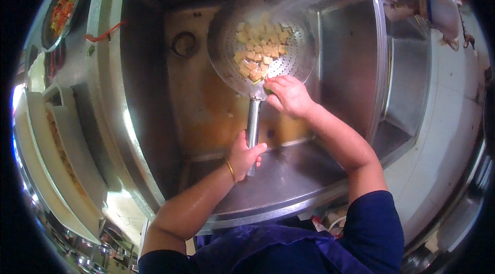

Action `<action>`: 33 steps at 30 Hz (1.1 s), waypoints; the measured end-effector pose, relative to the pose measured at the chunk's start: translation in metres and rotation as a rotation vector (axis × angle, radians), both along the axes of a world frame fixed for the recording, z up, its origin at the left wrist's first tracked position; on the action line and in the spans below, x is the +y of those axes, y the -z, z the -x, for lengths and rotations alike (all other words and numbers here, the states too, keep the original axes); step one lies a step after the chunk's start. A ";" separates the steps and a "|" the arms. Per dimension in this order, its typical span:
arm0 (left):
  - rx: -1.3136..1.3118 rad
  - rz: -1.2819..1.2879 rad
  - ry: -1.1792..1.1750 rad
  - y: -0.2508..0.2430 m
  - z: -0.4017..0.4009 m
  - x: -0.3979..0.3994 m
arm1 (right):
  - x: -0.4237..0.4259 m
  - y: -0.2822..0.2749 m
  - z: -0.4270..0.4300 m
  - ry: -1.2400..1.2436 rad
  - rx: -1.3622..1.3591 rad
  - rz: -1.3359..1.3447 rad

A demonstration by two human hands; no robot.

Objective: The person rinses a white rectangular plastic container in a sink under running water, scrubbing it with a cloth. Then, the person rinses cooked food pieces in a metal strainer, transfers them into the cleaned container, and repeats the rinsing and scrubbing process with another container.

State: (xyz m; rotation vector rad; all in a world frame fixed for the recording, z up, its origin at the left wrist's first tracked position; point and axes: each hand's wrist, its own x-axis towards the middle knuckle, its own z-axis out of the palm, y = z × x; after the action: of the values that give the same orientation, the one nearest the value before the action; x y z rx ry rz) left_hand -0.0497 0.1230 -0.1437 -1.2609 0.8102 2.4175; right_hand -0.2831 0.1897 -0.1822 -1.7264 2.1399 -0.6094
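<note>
My left hand (245,156) grips the metal handle (253,119) of a wide, round perforated strainer (301,55) over a deep stainless steel sink. In its bowl lie many pale brown, tofu-like cubes (267,48), with a few green bits among them. A haze like steam hangs over the upper part of the bowl. At the strainer's near rim, right of the handle, is my right hand (288,94), fingers bent close together beside the cubes. Small red and green bits show by its fingertips; whether it holds them is unclear.
The sink (344,80) has a round drain (184,44) and brownish stains on its bottom. Beyond its left rim sit a metal dish of chopped red and green food (65,7), a red strip (104,34) and white plastic trays (65,150). Another steel basin (406,77) adjoins on the right.
</note>
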 end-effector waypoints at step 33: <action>-0.032 0.301 0.073 0.044 -0.005 0.030 | -0.204 -0.074 0.013 0.127 -0.100 0.109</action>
State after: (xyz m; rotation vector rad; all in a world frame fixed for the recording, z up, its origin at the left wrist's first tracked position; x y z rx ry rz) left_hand -0.0447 0.1529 -0.1878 -1.3428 1.2238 2.2729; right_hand -0.2964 -0.0143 -0.1079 -1.5857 2.1942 -0.8427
